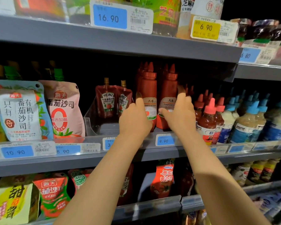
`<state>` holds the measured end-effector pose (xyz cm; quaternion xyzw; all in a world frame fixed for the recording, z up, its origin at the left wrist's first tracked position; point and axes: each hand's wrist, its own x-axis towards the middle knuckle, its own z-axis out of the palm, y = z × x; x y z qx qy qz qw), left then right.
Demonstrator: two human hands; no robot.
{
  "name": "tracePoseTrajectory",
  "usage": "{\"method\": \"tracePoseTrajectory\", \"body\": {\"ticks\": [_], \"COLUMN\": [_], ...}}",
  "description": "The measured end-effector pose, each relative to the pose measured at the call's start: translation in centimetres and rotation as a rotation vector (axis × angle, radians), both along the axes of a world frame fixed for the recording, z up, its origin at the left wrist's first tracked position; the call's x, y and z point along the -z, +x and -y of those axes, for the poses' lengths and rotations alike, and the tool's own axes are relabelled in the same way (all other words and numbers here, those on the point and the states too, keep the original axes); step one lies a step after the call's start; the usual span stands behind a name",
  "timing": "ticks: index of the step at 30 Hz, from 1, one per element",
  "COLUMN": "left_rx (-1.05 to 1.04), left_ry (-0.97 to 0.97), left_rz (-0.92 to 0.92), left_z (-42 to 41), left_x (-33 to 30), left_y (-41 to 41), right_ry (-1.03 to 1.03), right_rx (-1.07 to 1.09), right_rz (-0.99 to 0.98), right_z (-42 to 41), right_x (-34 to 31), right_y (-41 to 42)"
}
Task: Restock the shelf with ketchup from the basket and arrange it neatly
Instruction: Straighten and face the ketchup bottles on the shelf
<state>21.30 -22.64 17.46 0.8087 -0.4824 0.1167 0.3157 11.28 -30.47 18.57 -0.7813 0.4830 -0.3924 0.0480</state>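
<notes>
Middle shelf [152, 153], head view. Two tall red squeeze bottles labelled "TOMATO KETCHUP" stand side by side at the front, more of the same behind them. Left hand [135, 119] lies against the left ketchup bottle [149, 95], fingers straight, grip released. Right hand [180, 114] is at the right ketchup bottle [168, 93]: thumb on the label, fingers extended along its right side; probably only touching, grip released.

Price tag below reads "9.90" [164, 140]. Left: two Heinz ketchup pouches [107, 101] at the back of a clear plastic tray [94, 125], open room in front of them. Right: small pink-capped sauce bottles [208, 120] just beside the right hand.
</notes>
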Motion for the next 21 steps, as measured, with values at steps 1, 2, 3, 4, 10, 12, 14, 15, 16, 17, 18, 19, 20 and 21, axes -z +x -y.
{"method": "tracePoseTrajectory", "body": {"ticks": [1,2,3,4,10,12,14,15,16,17,18,19,20,21], "left_rx": [0.018,0.014,-0.009,-0.04,0.007,0.082,0.11,0.102,0.094,0.093,0.095,0.093,0.088,0.076], "left_ry": [-0.02,-0.034,-0.037,-0.028,-0.086,-0.118,-0.169,-0.192,-0.207,-0.216,-0.234,-0.252,-0.259,-0.263], "left_rz": [0.018,0.068,0.139,0.218,0.462,0.507,0.563,0.585,0.596,0.596,0.592,0.586,0.575,0.573], "left_z": [-0.9,-1.9,-2.9,-3.8,-6.1,-5.9,-6.1,-6.1,-6.2,-6.2,-6.3,-6.3,-6.5,-6.7], "left_x": [0.3,0.7,1.1,1.6,4.0,5.5,5.9,6.0,6.1,6.2,6.4,6.7,6.9,7.2], "left_y": [0.0,0.0,0.1,0.3,2.8,3.5,3.7,3.7,3.7,3.7,3.8,3.9,4.0,4.2], "right_ry": [-0.142,-0.217,-0.225,-0.194,-0.039,-0.019,0.0,0.013,0.027,0.039,0.048,0.053,0.055,0.052], "right_rx": [-0.037,-0.09,-0.133,-0.162,-0.126,-0.109,-0.093,-0.086,-0.076,-0.062,-0.046,-0.028,-0.011,0.006], "right_rz": [-0.036,-0.084,-0.14,-0.193,-0.237,-0.23,-0.232,-0.233,-0.234,-0.241,-0.256,-0.278,-0.308,-0.345], "right_z": [-0.9,-1.7,-2.3,-2.5,-2.7,-2.8,-2.9,-2.9,-2.9,-2.8,-2.7,-2.5,-2.3,-2.1], "right_x": [0.3,0.5,0.5,0.6,-0.1,-0.2,-0.4,-0.5,-0.6,-0.7,-0.8,-0.8,-0.8,-0.8], "right_y": [0.1,0.4,0.9,1.6,4.2,4.3,4.6,4.8,5.0,5.3,5.5,5.7,5.9,6.2]}}
